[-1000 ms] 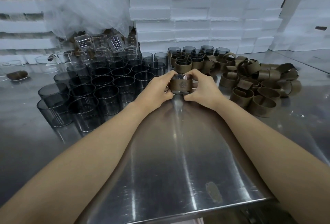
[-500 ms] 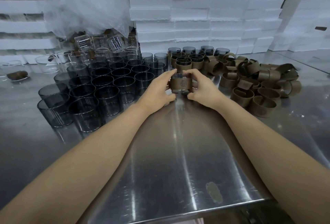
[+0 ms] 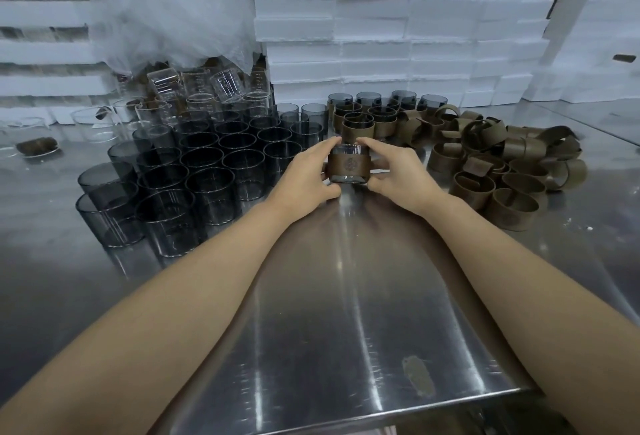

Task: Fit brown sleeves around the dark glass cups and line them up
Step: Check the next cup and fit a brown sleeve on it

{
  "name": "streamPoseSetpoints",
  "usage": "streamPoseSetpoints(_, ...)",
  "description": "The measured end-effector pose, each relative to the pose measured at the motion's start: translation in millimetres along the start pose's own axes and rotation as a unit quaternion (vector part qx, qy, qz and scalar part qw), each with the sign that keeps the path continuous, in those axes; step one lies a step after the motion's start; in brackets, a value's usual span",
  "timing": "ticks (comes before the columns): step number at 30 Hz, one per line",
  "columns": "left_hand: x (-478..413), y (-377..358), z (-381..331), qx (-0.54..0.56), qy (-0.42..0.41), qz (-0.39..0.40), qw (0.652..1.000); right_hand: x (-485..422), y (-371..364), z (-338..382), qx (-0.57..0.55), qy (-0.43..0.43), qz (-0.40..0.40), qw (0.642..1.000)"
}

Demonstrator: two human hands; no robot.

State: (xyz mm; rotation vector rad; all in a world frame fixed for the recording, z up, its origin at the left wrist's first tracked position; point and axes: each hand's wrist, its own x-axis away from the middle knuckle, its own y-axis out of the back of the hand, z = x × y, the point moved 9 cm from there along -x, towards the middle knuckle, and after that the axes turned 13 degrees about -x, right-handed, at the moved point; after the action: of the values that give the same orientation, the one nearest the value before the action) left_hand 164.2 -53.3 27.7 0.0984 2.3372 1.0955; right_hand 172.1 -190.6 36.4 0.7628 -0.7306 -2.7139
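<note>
Nearest, the steel surface (image 3: pixel 311 348) carries a dull stain (image 3: pixel 418 375) by its front edge, well short of the cup (image 3: pixel 347 150). Both bare forearms reach over that metal toward the cup. The left hand (image 3: pixel 304 175) grips the cup's left side, thumb low and fingers curled over the rim. The right hand (image 3: pixel 398 171) clamps the cup's right side the same way, so the two hands hold it between them. A brown sleeve (image 3: pixel 348 166) is wrapped round the cup's middle, leaving dark glass showing above and below. A round emblem is stamped on the sleeve's front, too small to read. Whether the cup's base touches the surface I cannot tell.

Left of the cup stand the bare cups (image 3: pixel 194 171), dark, upright and packed close together. Right of the cup lies a heap of loose sleeves (image 3: pixel 502 164), curled into rings. Just beyond the cup stand the sleeved cups (image 3: pixel 360 119) in a tight group. Farther back and left of the cup are clear beakers (image 3: pixel 194 88) with printed scale marks, unreadable. Behind these hangs a plastic sheet (image 3: pixel 173 12), and beyond the cup rise stacked white foam boxes (image 3: pixel 381 19).
</note>
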Motion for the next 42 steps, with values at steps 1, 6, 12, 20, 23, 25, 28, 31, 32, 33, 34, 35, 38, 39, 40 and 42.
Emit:
streamPoseSetpoints(1, 0.5, 0.6, -1.1, 0.000, -0.004, -0.001, 1.000, -0.3, -0.5, 0.3, 0.003, 0.003, 0.004, 1.000)
streamPoseSetpoints(6, 1.2, 1.6, -2.5, 0.000, -0.013, -0.004, 1.000, -1.8, -1.8, 1.0, 0.013, 0.019, 0.009, 1.000)
streamPoseSetpoints(12, 1.1, 1.4, -2.5, -0.002, -0.015, -0.005, 1.000, -3.2, -2.7, 0.7, 0.021, 0.027, 0.012, 0.999)
streamPoseSetpoints(20, 0.7, 1.7, -3.0, -0.010, -0.016, 0.001, 1.000, -2.2, -1.8, 5.8, 0.036, 0.044, 0.007, 0.998)
streamPoseSetpoints(23, 0.8, 1.5, -3.4, -0.007, -0.015, 0.002, 1.000, -2.8, -1.5, 5.9, 0.035, 0.047, 0.007, 0.998)
streamPoseSetpoints(25, 0.8, 1.9, -3.3, -0.007, -0.013, 0.000, 1.000, -3.8, -2.0, 3.2, 0.025, 0.037, 0.008, 0.999)
streamPoseSetpoints(28, 0.0, 1.0, -0.8, 0.010, -0.006, -0.002, 1.000, -4.5, -2.7, -0.3, 0.007, 0.023, 0.008, 1.000)
streamPoseSetpoints(31, -0.9, 0.2, 5.0, 0.016, 0.015, -0.009, 1.000, -3.6, -5.4, -0.5, -0.061, 0.009, 0.029, 0.998)
streamPoseSetpoints(32, -1.0, 0.5, 6.9, 0.017, 0.022, -0.013, 1.000, -2.8, -6.8, 0.2, -0.085, 0.004, 0.035, 0.996)
streamPoseSetpoints(33, -1.2, 0.8, 8.3, 0.017, 0.027, -0.016, 0.999, -2.2, -7.6, 1.5, -0.096, 0.006, 0.033, 0.995)
streamPoseSetpoints(34, -1.4, 0.9, 9.2, 0.016, 0.029, -0.019, 0.999, -2.0, -7.5, 2.8, -0.093, 0.012, 0.025, 0.995)
streamPoseSetpoints(35, -1.6, 0.8, 9.6, 0.013, 0.030, -0.020, 0.999, -1.9, -6.8, 3.6, -0.089, 0.020, 0.016, 0.996)
streamPoseSetpoints(38, -1.8, -0.1, 9.8, 0.007, 0.032, -0.014, 0.999, -1.6, -3.7, 2.1, -0.102, 0.023, -0.002, 0.994)
streamPoseSetpoints(39, -1.8, -0.4, 9.9, 0.006, 0.033, -0.012, 0.999, -1.3, -2.8, 0.8, -0.113, 0.019, -0.004, 0.993)
streamPoseSetpoints(40, -1.7, -0.6, 10.0, 0.005, 0.034, -0.011, 0.999, -1.1, -1.8, 0.1, -0.120, 0.015, -0.005, 0.993)
streamPoseSetpoints(42, -1.2, -0.7, 9.1, 0.002, 0.035, -0.008, 0.999, -0.6, -1.0, 1.0, -0.122, 0.014, -0.005, 0.992)
